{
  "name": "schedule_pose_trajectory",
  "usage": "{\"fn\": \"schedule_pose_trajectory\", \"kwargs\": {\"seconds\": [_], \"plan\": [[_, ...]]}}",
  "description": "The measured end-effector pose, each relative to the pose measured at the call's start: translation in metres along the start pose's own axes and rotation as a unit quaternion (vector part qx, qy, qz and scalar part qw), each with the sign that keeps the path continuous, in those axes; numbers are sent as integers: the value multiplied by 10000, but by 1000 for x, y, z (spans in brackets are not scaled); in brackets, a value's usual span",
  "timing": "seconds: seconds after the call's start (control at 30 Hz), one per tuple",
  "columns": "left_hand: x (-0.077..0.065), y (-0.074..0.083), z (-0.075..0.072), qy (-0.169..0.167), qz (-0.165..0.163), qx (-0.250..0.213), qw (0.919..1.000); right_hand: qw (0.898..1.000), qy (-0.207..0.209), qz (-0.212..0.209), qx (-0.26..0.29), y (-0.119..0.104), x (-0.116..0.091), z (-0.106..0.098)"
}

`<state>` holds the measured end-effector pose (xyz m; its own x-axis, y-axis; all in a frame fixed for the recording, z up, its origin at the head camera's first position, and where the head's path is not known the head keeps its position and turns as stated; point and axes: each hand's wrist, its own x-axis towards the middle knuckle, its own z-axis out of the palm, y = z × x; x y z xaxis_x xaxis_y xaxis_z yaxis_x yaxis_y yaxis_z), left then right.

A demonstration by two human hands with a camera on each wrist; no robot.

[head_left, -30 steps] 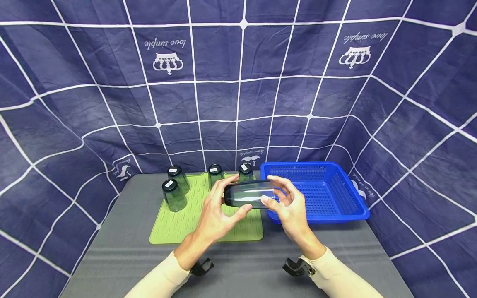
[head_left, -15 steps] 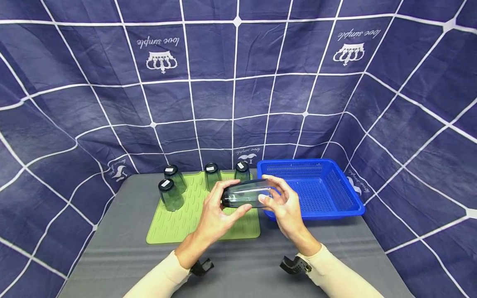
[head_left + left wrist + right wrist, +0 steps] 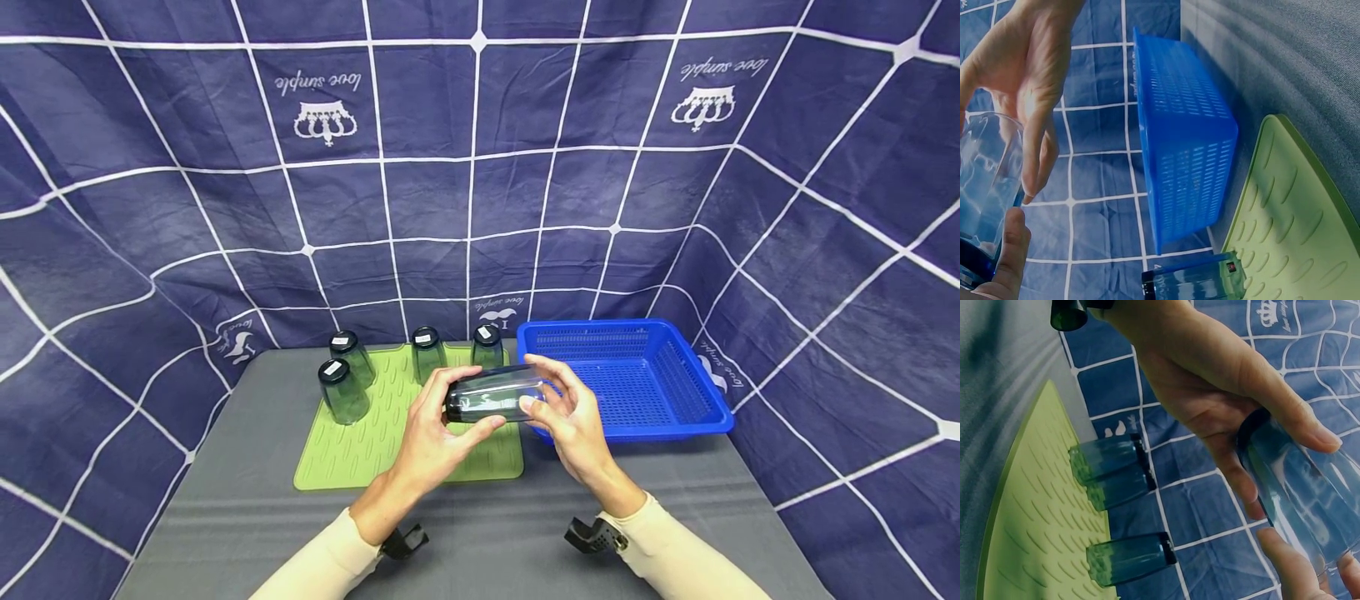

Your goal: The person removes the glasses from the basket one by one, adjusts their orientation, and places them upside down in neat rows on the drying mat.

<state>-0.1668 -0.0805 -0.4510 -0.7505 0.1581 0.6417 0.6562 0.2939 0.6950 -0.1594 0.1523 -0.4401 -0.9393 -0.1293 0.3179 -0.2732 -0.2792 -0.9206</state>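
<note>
A smoky tinted drinking glass (image 3: 495, 394) lies sideways in the air between my two hands, above the green mat (image 3: 352, 467). My left hand (image 3: 435, 425) grips its dark, thick base end, thumb below and fingers above. At the rim end, my right hand (image 3: 570, 412) holds it between thumb and fingers. In the right wrist view the dark base of the glass (image 3: 1300, 487) sits against the left palm. Several similar glasses stand upside down on the mat, among them a front left glass (image 3: 345, 396) and a back middle glass (image 3: 427, 354).
A blue perforated plastic basket (image 3: 622, 383) stands right of the mat. Grey cloth (image 3: 480, 533) covers the table. A blue curtain with white grid lines (image 3: 510, 200) hangs behind and at both sides.
The head view has shifted slightly, so the scene sits a little further left. Both hands keep hold of the glass, which has tilted slightly and shows changed reflections.
</note>
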Motion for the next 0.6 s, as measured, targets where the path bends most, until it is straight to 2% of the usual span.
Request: {"fn": "schedule_pose_trajectory", "kwargs": {"seconds": [0.37, 0.6], "plan": [[-2, 2, -5, -7, 21, 4, 10000, 9995, -179, -242, 14, 1, -1, -1], [-4, -1, -12, 56, 69, 95, 9999, 9994, 51, -308, 171, -2, 0, -7]]}}
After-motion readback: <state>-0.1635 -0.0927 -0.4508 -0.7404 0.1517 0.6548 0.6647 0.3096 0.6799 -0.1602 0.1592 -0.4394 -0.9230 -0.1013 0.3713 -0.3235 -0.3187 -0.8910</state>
